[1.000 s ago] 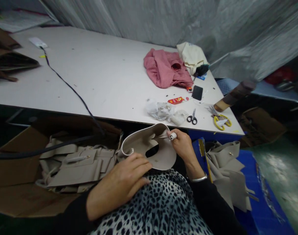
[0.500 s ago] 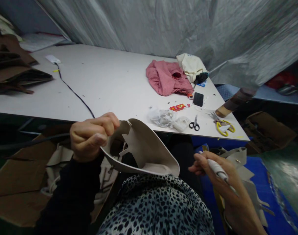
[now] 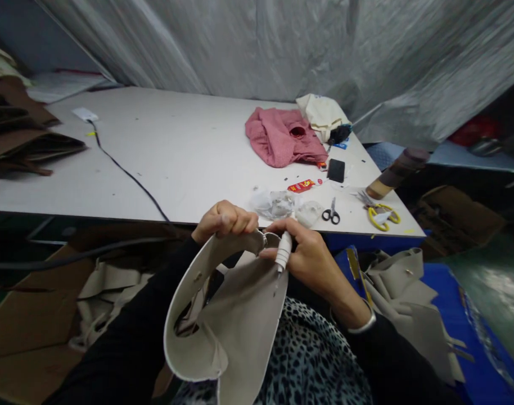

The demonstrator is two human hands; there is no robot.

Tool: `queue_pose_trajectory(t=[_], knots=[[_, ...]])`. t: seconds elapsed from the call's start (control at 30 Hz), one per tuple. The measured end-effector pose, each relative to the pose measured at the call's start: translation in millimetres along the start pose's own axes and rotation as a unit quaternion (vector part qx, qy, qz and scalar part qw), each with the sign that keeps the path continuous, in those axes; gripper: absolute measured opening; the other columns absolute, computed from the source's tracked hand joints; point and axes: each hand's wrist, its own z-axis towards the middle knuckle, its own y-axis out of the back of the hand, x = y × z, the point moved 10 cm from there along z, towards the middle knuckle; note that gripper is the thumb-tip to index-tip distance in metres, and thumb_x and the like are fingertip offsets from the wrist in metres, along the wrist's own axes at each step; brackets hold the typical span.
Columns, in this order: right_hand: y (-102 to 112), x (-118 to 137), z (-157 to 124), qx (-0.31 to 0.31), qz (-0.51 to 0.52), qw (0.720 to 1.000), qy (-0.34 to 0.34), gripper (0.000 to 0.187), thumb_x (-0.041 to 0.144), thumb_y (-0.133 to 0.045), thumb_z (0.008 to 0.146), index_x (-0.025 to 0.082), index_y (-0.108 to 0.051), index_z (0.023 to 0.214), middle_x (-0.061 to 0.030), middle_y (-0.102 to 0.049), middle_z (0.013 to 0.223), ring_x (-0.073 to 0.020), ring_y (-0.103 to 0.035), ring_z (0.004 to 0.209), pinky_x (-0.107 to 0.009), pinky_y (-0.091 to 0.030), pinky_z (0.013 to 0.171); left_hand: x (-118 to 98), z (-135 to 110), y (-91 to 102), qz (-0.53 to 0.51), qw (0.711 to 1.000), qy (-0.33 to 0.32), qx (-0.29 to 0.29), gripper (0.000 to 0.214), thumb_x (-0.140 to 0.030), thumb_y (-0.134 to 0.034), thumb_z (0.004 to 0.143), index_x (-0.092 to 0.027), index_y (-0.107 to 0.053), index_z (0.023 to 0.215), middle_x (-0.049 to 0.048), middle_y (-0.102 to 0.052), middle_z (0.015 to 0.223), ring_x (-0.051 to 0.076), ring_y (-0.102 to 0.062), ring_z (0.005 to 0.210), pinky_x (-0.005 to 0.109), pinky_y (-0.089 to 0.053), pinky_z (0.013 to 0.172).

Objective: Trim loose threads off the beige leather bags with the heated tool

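From where I stand, both arms in dark sleeves reach forward over the lap and meet just in front of the worktop. The left hand, knuckles up, is clenched on the top edge of a beige bag, which hangs open and tilted above the spotted cloth of the lap. The right hand is bent in from the side, fingers closed around a white-wrapped tool whose thin metal tip points down by the bag's edge; its fingertips are close to the left hand. A bracelet circles the right wrist.

On the pale worktop, a pink garment lies against a cream cloth bag. Nearer are a clear plastic bag, black scissors and yellow-handled scissors. A cable runs along the left. Grey sheeting hangs behind. Beige pieces lie in a cardboard box below and on something blue at right.
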Motion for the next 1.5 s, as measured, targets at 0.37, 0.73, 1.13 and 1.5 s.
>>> queue_pose_trajectory(t=[0.37,0.73,1.13,1.5], knots=[[3,-13,-2,0.006,-0.084,0.996,0.032,0.01,0.027,-0.08,0.089,0.023,-0.076,0.097,-0.0004,-0.074,0.087,-0.0176,-0.067,0.077,-0.03,-0.049,0.073,37,-2,-26.7,-0.21,0.97,0.12,0.035,0.084,-0.083,-0.057,0.085,-0.024,-0.023,0.036,-0.0007,-0.028,0.04,0.014,-0.049,0.052,0.036,-0.049,0.061],[5,-33,-12,-0.046,-0.044,0.998,-0.001,0.011,0.031,-0.075,0.089,0.022,-0.075,0.096,-0.0003,-0.075,0.087,-0.016,-0.065,0.072,-0.028,-0.052,0.073,0,-1,-56.7,-0.22,0.937,0.21,0.172,0.04,-0.027,-0.087,0.066,-0.021,-0.077,0.104,0.0105,-0.075,0.125,0.031,-0.07,0.118,0.045,-0.057,0.097],[2,-64,-18,-0.127,0.02,0.988,-0.086,0.018,0.038,-0.075,0.09,0.02,-0.077,0.09,-0.0003,-0.072,0.07,-0.0151,-0.063,0.059,-0.024,-0.048,0.057,7,-13,-59.2,0.065,0.948,0.228,0.211,0.033,-0.032,-0.083,0.078,-0.019,-0.079,0.109,0.0048,-0.079,0.102,0.025,-0.071,0.098,0.035,-0.052,0.089],[17,-93,-21,-0.088,0.079,0.989,-0.093,0.025,0.042,-0.06,0.104,0.024,-0.071,0.118,-0.0033,-0.078,0.095,-0.0192,-0.074,0.083,-0.03,-0.058,0.078,56,-5,-68.2,-0.07,0.936,0.312,0.146,0.018,-0.032,-0.082,0.079,-0.016,-0.075,0.081,0.0022,-0.07,0.076,0.016,-0.064,0.07,0.028,-0.049,0.07]])
